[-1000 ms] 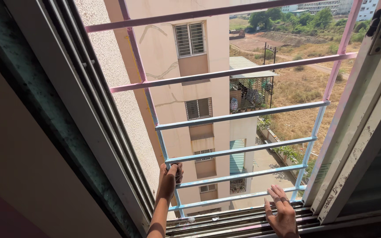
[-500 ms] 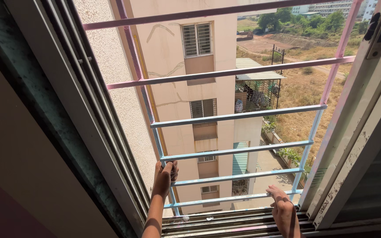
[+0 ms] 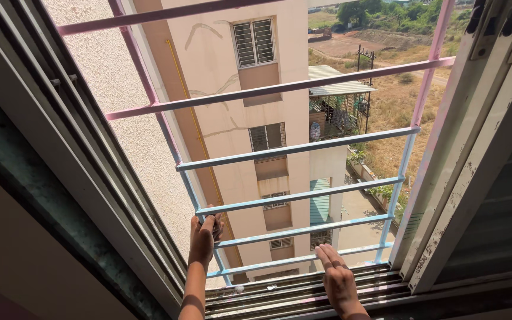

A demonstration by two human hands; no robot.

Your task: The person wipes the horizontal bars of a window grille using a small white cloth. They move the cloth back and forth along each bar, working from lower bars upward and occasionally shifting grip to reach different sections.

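Bg: open window high up, looking out and down at a beige apartment block (image 3: pixel 256 118), dry field and trees beyond, small roofed balcony structure (image 3: pixel 339 101) at mid-right. Rough plaster wall (image 3: pixel 108 118) on left outside. Sliding window frame (image 3: pixel 469 178) w/ chipped paint on right, multi-groove track sill (image 3: pixel 291 290) along bottom.

Across the opening: metal grille (image 3: pixel 297 148) of horizontal bars, upper bars pink, lower ones light blue, with uprights at left and right.

Left hand (image 3: pixel 202 237) is up at the grille's left upright, fingers wrapped shut round a small dark thing pressed to the bar near where a blue crossbar meets it; can't tell what the thing is, mostly hidden in the fist. Right hand (image 3: pixel 336 278) lies flat, fingers together and stretched out, palm down on the sill track, just inside the lowest blue bar; holds nothing, seems to be bracing.

Judgement: work in hand looks like rubbing/treating the bar at that joint. To do it well: keep firm even pressure along the bar, keep grip tight so the thing doesn't drop outside, keep right hand planted for balance, don't lean past the grille.

Rel. position: the dark thing sits inside left hand, up and left of right hand, well apart from it.
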